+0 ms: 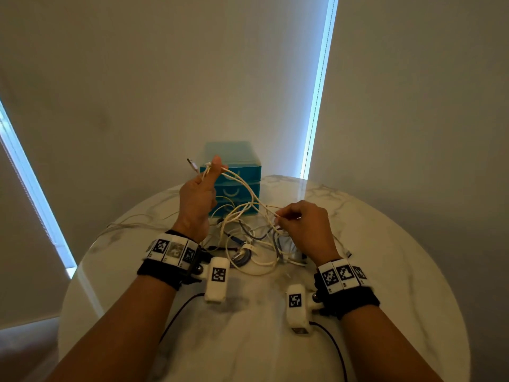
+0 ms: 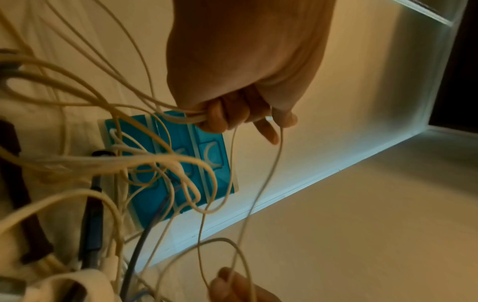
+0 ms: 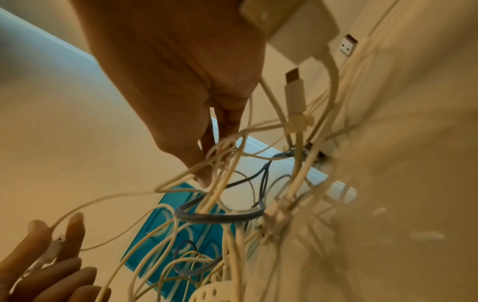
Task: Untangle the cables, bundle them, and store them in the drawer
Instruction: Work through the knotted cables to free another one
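1. The left hand (image 1: 199,198) is raised above the far middle of the round marble table (image 1: 385,271), in front of the blue drawer unit (image 1: 234,177).
2. Its thumb and fingers are clenched around several white cable strands (image 1: 242,183) near their ends; one plug (image 1: 192,165) sticks up to the left of the thumb.
3. The left wrist view shows the same grasp: curled fingers (image 2: 220,120) clamp a bunch of cream strands, and thinner loops hang below them.
4. The right hand (image 1: 303,227) sits lower, to the right of the drawer unit, pinching a thin white strand between thumb and fingertips.
5. The strands run taut between the two hands.
6. The rest of the cable tangle (image 1: 248,244) lies on the table between the wrists and the drawer unit; it is mostly white, with a grey-blue cable (image 3: 220,216) looped through it.
7. A white charger block (image 3: 297,26) and a plug (image 3: 294,90) show close to the right wrist.
8. The drawer unit stands at the far edge of the table, with its three drawers closed.
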`<action>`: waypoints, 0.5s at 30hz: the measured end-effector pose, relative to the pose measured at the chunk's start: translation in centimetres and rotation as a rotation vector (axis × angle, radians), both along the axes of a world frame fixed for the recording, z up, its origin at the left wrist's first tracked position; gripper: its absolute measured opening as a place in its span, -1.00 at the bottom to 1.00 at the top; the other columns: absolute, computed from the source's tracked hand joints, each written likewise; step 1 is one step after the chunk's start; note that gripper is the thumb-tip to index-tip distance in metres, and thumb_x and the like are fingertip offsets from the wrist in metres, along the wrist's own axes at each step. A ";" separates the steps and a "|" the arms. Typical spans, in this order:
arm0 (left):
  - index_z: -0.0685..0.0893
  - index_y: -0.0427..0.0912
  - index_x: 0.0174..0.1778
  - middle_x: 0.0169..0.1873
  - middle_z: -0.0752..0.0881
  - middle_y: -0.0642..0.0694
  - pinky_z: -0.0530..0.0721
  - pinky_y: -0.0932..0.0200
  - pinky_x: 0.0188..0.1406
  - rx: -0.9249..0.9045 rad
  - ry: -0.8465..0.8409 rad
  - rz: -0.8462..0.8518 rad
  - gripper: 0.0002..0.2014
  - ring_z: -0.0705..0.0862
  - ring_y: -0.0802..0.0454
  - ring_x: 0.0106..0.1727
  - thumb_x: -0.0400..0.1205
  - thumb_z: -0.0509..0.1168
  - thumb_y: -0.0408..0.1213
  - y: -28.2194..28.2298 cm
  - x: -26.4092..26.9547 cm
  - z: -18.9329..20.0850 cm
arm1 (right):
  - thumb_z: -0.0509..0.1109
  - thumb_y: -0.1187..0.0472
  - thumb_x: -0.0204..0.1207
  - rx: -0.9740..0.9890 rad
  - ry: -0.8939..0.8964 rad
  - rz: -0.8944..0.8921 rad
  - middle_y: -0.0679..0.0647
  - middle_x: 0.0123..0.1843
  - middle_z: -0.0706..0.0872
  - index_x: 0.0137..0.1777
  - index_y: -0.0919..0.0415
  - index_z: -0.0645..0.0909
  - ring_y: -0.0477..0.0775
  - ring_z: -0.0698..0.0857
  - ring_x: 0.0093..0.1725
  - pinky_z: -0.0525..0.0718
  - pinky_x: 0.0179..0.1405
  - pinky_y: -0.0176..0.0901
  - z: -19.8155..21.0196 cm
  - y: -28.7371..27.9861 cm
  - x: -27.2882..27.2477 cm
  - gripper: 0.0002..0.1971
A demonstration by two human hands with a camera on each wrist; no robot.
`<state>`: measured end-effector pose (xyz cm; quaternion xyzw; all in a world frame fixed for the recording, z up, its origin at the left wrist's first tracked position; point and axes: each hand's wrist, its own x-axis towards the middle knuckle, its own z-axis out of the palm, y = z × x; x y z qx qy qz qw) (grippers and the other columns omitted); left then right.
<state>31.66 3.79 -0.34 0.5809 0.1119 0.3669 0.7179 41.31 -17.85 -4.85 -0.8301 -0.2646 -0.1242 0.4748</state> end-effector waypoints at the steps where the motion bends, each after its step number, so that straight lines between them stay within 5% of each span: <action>1: 0.95 0.02 0.10 -0.46 0.22 -0.04 0.19 0.13 -0.47 0.045 0.020 -0.032 -0.53 0.16 0.07 -0.46 0.67 0.40 0.34 0.0 0.1 -0.1 | 0.75 0.14 0.49 0.055 -0.012 -0.027 -0.13 -0.14 0.90 -0.03 0.00 0.96 -0.18 0.86 -0.13 0.87 0.14 -0.04 0.1 -0.1 -0.1 -0.91; 5: 0.94 0.04 0.18 -0.60 0.54 0.22 0.35 0.14 -0.36 0.290 0.180 -0.143 -0.56 0.43 0.19 -0.49 0.70 0.39 0.29 -1.3 -0.5 0.6 | 0.75 0.01 0.48 0.338 0.060 -0.122 -0.15 -0.23 0.91 0.01 -0.07 0.96 -0.16 0.87 -0.24 0.86 0.14 -0.03 0.7 -1.1 -0.4 -0.86; 8: 0.93 0.03 0.18 -0.20 0.88 0.24 0.61 0.20 -0.08 0.461 0.209 -0.268 -0.68 0.80 0.40 -0.20 0.69 0.48 0.14 -2.2 -0.6 0.6 | 0.78 0.01 0.46 0.422 0.101 -0.099 -0.15 -0.24 0.91 0.00 -0.08 0.94 -0.12 0.88 -0.27 0.88 0.08 -0.04 1.4 -1.3 -0.9 -0.85; 10: 0.93 0.08 0.16 -0.04 0.91 0.18 0.71 0.24 0.08 0.631 0.289 -0.405 -0.71 0.84 0.34 0.01 0.69 0.50 0.15 -2.6 -0.2 0.3 | 0.79 0.04 0.44 0.426 0.122 -0.045 -0.14 -0.23 0.92 0.00 -0.07 0.95 -0.08 0.90 -0.24 0.90 0.03 -0.05 1.7 -1.1 -1.3 -0.84; 13: 0.95 0.08 -0.12 -0.44 0.74 0.33 0.56 0.52 -0.20 0.771 0.415 -0.448 -0.73 0.67 0.45 -0.37 0.69 0.48 0.16 -2.8 0.8 -0.2 | 0.77 0.15 0.48 0.507 0.206 0.036 -0.01 -0.19 0.94 0.04 0.06 0.95 0.02 0.93 -0.18 0.95 -0.06 -0.02 2.3 -0.6 -2.0 -0.84; 15: 0.95 -0.15 -0.16 -0.43 0.70 0.19 0.54 0.44 -0.20 0.806 0.457 -0.394 -0.55 0.61 0.32 -0.38 0.65 0.49 0.21 -2.4 1.5 -0.6 | 0.75 0.22 0.51 0.612 0.277 0.086 0.10 -0.14 0.95 0.06 0.15 0.93 0.16 0.95 -0.10 0.96 -0.04 0.09 2.8 -0.5 -2.3 -0.84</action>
